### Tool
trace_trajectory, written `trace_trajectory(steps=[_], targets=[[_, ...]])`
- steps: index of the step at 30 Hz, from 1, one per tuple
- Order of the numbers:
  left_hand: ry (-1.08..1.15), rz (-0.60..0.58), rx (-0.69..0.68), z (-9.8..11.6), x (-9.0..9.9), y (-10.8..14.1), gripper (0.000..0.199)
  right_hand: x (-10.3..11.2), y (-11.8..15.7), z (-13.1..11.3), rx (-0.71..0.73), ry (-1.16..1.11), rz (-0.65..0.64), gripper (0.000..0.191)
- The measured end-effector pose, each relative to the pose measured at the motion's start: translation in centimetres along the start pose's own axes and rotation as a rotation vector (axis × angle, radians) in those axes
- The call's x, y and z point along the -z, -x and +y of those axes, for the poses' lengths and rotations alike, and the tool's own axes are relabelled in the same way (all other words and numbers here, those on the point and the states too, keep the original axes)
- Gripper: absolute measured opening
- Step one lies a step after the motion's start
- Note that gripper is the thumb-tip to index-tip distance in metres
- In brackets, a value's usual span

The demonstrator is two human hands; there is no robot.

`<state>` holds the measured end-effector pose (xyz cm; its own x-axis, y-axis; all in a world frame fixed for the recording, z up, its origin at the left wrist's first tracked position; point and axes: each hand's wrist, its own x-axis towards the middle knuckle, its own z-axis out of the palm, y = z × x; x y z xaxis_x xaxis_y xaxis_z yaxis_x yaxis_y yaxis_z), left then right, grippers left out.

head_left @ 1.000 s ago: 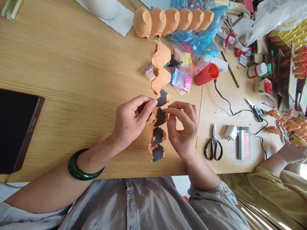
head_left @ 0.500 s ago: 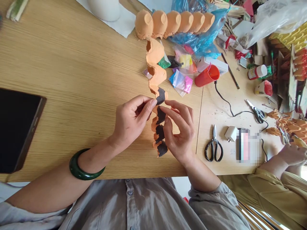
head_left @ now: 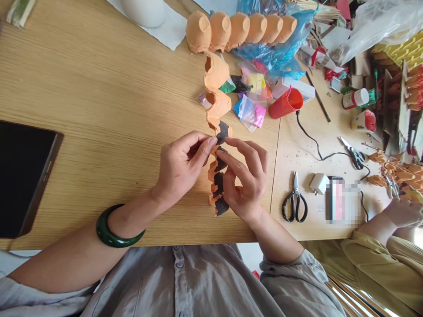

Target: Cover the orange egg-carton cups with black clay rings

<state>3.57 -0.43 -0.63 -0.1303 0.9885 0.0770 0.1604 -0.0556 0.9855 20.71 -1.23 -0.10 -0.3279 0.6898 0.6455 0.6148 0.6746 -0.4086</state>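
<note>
A wavy orange strip [head_left: 218, 108], which looks like cut egg carton, stretches away from me over the table. Black clay-like patches [head_left: 218, 182] cover the hollows of its near half. My left hand [head_left: 185, 165] is closed, thumb and finger pinching the strip's left edge beside the farthest black patch. On the right side, my right hand [head_left: 246, 176] has its fingers apart, with the index fingertip on a black patch and another fingertip close to the patch beyond. Parts of the near patches are hidden behind the right hand. An orange row of egg-carton cups [head_left: 239, 31] stands beyond the strip.
Small bags of coloured clay [head_left: 249, 110] and a red cup [head_left: 286, 103] lie right of the strip. Black-handled scissors [head_left: 294, 200] and a white plug adapter [head_left: 319, 183] are farther right. A dark tablet [head_left: 26, 176] lies left. Another person's hand [head_left: 403, 213] is at far right.
My right index finger has slid slightly left over the black patch. The strip's near end has shifted a little left and its far part a little right. My left hand keeps its pinch.
</note>
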Motion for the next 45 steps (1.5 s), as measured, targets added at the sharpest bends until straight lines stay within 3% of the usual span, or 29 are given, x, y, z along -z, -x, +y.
trace_trajectory(steps=[5, 9, 13, 16, 22, 27, 36, 45], targets=[[0.033, -0.003, 0.049, 0.3, 0.1, -0.1, 0.044, 0.3, 0.3, 0.4, -0.082, -0.053, -0.024, 0.052], [0.071, -0.040, 0.081, 0.6, 0.2, -0.2, 0.046, -0.2, 0.4, 2.5, -0.437, -0.296, -0.005, 0.039], [0.119, -0.107, 0.103, 0.8, 0.3, -0.4, 0.049, -1.5, 0.2, 4.8, -0.684, -0.687, -0.179, 0.058], [0.155, -0.174, 0.122, 0.7, 0.4, -0.7, 0.051, -2.0, -0.1, 4.9, -0.708, -0.841, -0.223, 0.079], [0.365, -0.278, 0.293, -0.3, 0.0, -1.1, 0.050, -2.8, 0.5, 3.9, -0.776, -0.809, -0.126, 0.088], [0.446, -0.369, 0.446, -0.3, 0.1, -1.4, 0.051, -3.8, 1.4, 4.6, -0.748, -0.761, -0.050, 0.082], [0.370, -0.395, 0.468, -0.2, 0.6, -1.5, 0.029, -4.1, 1.7, 4.3, -0.727, -0.759, 0.005, 0.079], [0.394, -0.379, 0.513, 0.4, 0.6, -1.5, 0.037, -3.8, 1.8, 3.9, -0.702, -0.772, 0.010, 0.076]])
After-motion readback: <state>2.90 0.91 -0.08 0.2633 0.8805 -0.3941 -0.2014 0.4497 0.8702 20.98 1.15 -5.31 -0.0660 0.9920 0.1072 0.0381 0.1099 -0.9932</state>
